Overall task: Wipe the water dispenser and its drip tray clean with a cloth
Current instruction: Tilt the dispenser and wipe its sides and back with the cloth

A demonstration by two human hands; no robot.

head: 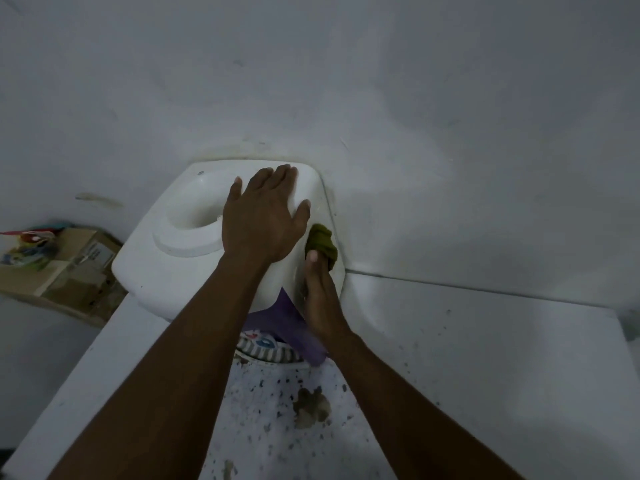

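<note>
White speckled counter point(450, 341) in front of the dispenser point(156, 271) looks grimy. On the dispenser's right side the right hand point(322, 299) grips the green cloth point(322, 242) (bunched small, thumb over it), which could slip down behind the dispenser. Left hand point(263, 216) lies flat on the dispenser's top, fingers spread; a hard sideways rub might shove it

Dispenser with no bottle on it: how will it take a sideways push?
Likely light: its bottle well is empty. Smooth plastic shell, so the dispenser may slide. The left hand lies flat on top, probably bracing it while the right hand presses the cloth to its side.
</note>
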